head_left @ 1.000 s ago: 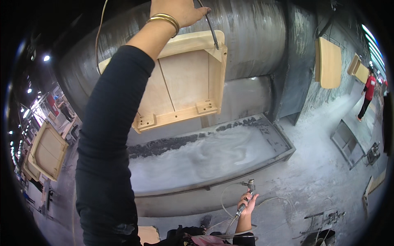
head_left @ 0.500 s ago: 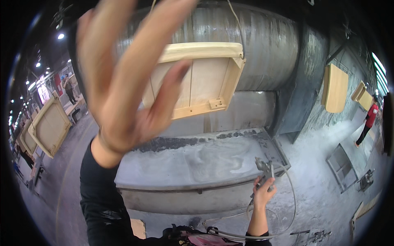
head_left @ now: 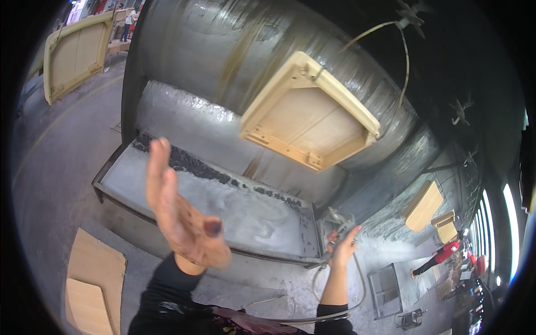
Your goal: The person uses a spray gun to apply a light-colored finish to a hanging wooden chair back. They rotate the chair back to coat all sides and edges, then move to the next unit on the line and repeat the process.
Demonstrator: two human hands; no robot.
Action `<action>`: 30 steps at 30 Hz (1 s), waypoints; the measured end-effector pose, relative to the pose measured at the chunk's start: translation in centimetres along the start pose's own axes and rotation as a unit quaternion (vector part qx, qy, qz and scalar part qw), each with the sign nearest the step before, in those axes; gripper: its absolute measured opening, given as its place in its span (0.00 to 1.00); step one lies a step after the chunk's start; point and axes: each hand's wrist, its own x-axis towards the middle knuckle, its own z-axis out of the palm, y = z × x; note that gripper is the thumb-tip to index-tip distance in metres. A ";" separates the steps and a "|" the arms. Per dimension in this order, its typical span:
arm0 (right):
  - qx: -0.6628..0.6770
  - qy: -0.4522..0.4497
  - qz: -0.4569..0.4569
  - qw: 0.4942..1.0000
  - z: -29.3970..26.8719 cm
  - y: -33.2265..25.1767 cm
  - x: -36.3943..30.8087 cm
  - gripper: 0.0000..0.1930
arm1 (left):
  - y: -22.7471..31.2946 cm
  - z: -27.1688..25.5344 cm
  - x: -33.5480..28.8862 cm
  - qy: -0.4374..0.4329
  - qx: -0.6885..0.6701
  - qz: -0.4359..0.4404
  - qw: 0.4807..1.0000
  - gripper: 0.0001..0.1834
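Observation:
A pale wooden frame panel (head_left: 312, 114) hangs tilted from a cord in front of the grey curved booth wall (head_left: 195, 39). My left hand (head_left: 184, 218) is raised over the trough's near side, palm turned sideways, fingers stretched out and thumb apart; nothing is in it. A dark patch shows on its thumb tip. To the right, my right hand (head_left: 343, 247) is wrapped around a metal spray gun (head_left: 341, 220), partly hidden by the fingers. From the gun a thin hose (head_left: 364, 279) loops down toward my body. Neither hand touches the hanging panel.
Below the panel stands a wide metal trough (head_left: 223, 248) with whitish liquid. Other wooden panels hang at the far left (head_left: 78, 53) and right (head_left: 424, 206). Boards (head_left: 89, 304) lie lower left. A person in red (head_left: 444, 254) stands beyond a metal box (head_left: 385, 290).
My left hand has come down from beside the panel, away from the view's top. The view has tilted and turned, and the panel hangs at another angle. The spray gun stays in my right hand.

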 end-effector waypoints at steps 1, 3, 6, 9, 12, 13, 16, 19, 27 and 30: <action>-0.019 0.021 -0.017 0.999 0.1 0.2 0.2 0.37 | -1.0 -0.3 -0.5 0.013 -0.031 -0.032 0.999 0.36; -0.045 0.060 -0.044 0.996 0.0 0.7 0.1 0.36 | -2.6 -1.9 -1.0 0.020 -0.079 -0.080 0.994 0.36; -0.080 0.120 -0.067 0.987 0.1 0.9 -0.9 0.34 | -6.3 -5.1 -1.5 -0.019 -0.112 -0.138 0.984 0.33; -0.116 0.167 -0.109 0.973 2.2 0.6 -2.7 0.34 | -11.3 -9.2 -3.6 -0.094 -0.136 -0.245 0.955 0.29; -0.112 0.247 -0.107 0.957 7.6 0.6 -5.8 0.35 | -18.0 -13.9 -11.2 -0.174 -0.204 -0.477 0.837 0.25; -0.113 0.250 -0.127 0.953 9.8 0.6 -6.7 0.35 | -20.4 -15.3 -15.4 -0.182 -0.234 -0.564 0.771 0.24; -0.143 0.284 -0.134 0.939 16.1 0.0 -10.1 0.35 | -28.4 -26.5 -28.5 -0.513 -0.060 -0.581 0.629 0.29; -0.095 0.213 -0.144 0.962 20.6 -0.9 -13.9 0.33 | -31.1 -46.5 -36.7 -0.754 0.092 -0.515 0.396 0.27; -0.302 0.305 -0.190 0.883 23.0 -5.9 -13.2 0.37 | -34.8 -71.2 -33.0 -0.659 0.230 -0.661 0.275 0.24; -0.266 0.271 -0.194 0.904 23.5 -6.4 -13.0 0.36 | -34.9 -70.5 -32.1 -0.624 0.227 -0.689 0.292 0.24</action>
